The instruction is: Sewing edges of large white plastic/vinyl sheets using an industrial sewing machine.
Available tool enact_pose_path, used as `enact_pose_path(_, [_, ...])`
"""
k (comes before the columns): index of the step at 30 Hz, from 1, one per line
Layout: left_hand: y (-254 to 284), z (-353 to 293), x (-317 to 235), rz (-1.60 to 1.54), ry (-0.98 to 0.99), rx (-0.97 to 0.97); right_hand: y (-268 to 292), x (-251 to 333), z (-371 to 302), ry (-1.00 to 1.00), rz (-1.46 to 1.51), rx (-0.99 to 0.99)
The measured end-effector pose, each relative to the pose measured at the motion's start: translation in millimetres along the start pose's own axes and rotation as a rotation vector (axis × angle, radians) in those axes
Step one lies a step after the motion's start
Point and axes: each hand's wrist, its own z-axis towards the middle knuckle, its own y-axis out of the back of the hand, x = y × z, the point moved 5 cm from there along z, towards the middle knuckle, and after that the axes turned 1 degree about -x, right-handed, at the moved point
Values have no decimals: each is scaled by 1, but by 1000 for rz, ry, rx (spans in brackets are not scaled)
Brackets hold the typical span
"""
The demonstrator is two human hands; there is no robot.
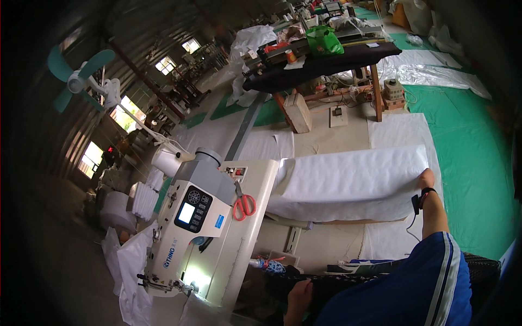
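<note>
My right arm, in a blue sleeve with white stripes, reaches out to the right. At the right end of a long bench draped in a white sheet (353,176), my right hand (427,178) has its fingers curled at the sheet's edge. A black band with a cable circles that wrist. My left hand (300,298) is low near my lap, beside dark patterned cloth (326,282); its fingers are mostly hidden. To the left stands a white and grey sewing machine (187,217) with a lit screen and lamp. Red-handled scissors (244,206) lie on its table (242,239).
A teal-bladed fan (79,81) rises at the left. Ahead is a dark-covered table (326,65) holding a green bag (324,41) and an orange thread cone (291,56). Green sheeting (462,141) covers the floor at right. White bundles (145,200) sit behind the machine.
</note>
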Motion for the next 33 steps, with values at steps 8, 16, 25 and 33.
enact_pose_path(8, [-16, -11, 28, 4, 33, -166, -49, -37, 39, -93, 582, -1])
enact_pose_path(16, [-13, -12, 33, -36, 59, -163, -25, -1, 26, 116, 341, 83])
enact_pose_path(25, [-15, -12, 40, -60, 70, -136, -4, 43, -31, 270, 721, 496])
enact_pose_path(33, [-13, -19, 40, -130, 91, -151, 1, 135, -92, 231, 1282, 788])
